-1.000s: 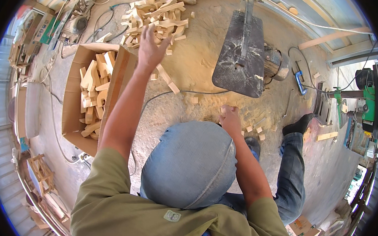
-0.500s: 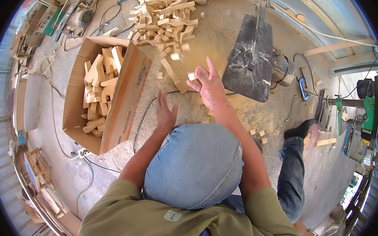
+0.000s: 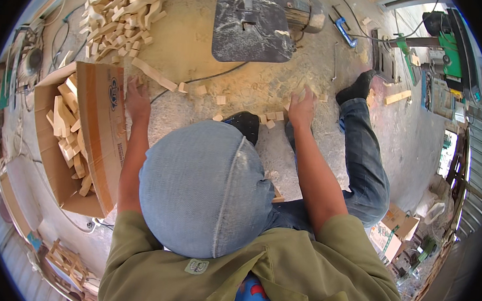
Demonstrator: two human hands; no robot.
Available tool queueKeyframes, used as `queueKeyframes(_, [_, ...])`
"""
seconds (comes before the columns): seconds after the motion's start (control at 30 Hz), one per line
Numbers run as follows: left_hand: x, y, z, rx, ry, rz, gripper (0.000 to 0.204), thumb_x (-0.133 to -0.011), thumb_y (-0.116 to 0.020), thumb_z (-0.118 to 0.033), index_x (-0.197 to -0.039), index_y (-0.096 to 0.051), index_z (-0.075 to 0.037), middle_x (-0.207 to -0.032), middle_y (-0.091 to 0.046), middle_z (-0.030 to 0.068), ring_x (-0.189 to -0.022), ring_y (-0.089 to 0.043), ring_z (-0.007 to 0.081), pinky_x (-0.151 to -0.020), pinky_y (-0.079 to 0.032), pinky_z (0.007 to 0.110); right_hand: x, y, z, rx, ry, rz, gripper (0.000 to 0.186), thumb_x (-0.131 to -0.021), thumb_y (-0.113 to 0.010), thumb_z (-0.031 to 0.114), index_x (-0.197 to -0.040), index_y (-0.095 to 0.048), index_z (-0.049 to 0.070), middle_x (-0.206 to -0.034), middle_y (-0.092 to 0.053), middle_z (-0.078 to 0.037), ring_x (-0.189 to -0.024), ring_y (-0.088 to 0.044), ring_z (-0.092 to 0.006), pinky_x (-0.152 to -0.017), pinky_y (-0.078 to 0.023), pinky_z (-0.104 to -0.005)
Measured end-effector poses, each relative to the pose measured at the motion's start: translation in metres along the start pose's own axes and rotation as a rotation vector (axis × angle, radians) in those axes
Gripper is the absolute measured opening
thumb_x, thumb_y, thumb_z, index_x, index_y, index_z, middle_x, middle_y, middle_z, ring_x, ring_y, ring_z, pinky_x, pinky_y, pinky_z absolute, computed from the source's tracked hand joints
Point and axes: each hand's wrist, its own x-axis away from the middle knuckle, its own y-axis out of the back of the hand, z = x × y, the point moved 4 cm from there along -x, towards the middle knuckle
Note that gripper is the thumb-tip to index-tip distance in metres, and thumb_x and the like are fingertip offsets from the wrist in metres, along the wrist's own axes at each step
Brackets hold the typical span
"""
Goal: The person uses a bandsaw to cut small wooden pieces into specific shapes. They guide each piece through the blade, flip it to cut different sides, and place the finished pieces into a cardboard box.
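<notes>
Low on the floor, my right hand [image 3: 302, 105] reaches down with its fingers bent toward the dusty concrete, beside a group of small wooden blocks [image 3: 270, 118]. Its fingertips are smeared, so a block in them cannot be made out. My left hand [image 3: 138, 99], slightly blurred, is close to the right side of a cardboard box [image 3: 103, 136], fingers apart and holding nothing. Curved wooden pieces [image 3: 66, 120] partly fill the box. Ahead of my left hand lies a wooden strip [image 3: 154, 73], with another loose block [image 3: 221, 100] to its right.
A heap of cut wooden pieces [image 3: 122, 16] lies at the far left. Ahead stands a machine with a black metal plate [image 3: 253, 35] and a motor [image 3: 307, 12]. A blue clamp [image 3: 346, 33] is on the floor. A cable [image 3: 223, 72] crosses the floor. My legs bracket the blocks.
The view has swung rightward. My right hand, raised with a small wooden block at its fingers, has come down to the floor blocks. My left hand has moved closer to the box.
</notes>
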Motion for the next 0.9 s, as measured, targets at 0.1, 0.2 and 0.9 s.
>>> queueKeyframes(0.1, [-0.013, 0.013, -0.003, -0.017, 0.07, 0.046, 0.042, -0.103, -0.071, -0.023, -0.141, -0.061, -0.009, -0.145, -0.066, 0.0179, -0.13, -0.064, 0.0369, -0.109, -0.051, 0.048, -0.01, 0.01, -0.016, 0.178, -0.11, -0.042, 0.069, -0.099, -0.075, 0.042, -0.154, -0.057, 0.006, -0.164, -0.044, -0.033, -0.15, -0.043, -0.0531, -0.124, -0.038, -0.0541])
queueKeyframes(0.2, [-0.016, 0.027, -0.016, -0.033, 0.149, 0.002, 0.04, -0.102, -0.072, -0.025, -0.137, -0.063, -0.007, -0.128, -0.071, 0.0162, -0.113, -0.07, 0.0344, -0.097, -0.054, 0.048, -0.002, 0.013, -0.016, 0.284, -0.077, 0.113, 0.076, -0.096, -0.077, 0.046, -0.159, -0.052, 0.011, -0.167, -0.04, -0.032, -0.151, -0.042, -0.0532, -0.122, -0.041, -0.0539])
queueKeyframes(0.9, [0.1, -0.046, -0.2, -0.21, -0.41, 0.391, 0.063, -0.104, -0.06, -0.056, -0.158, -0.056, -0.025, -0.173, -0.035, 0.0203, -0.165, -0.023, 0.0395, -0.131, -0.015, 0.069, 0.067, 0.015, 0.048, 0.388, 0.472, 0.488, 0.088, -0.085, -0.087, 0.044, -0.163, -0.051, 0.025, -0.169, -0.038, -0.024, -0.146, -0.047, -0.0505, -0.118, -0.047, -0.0543])
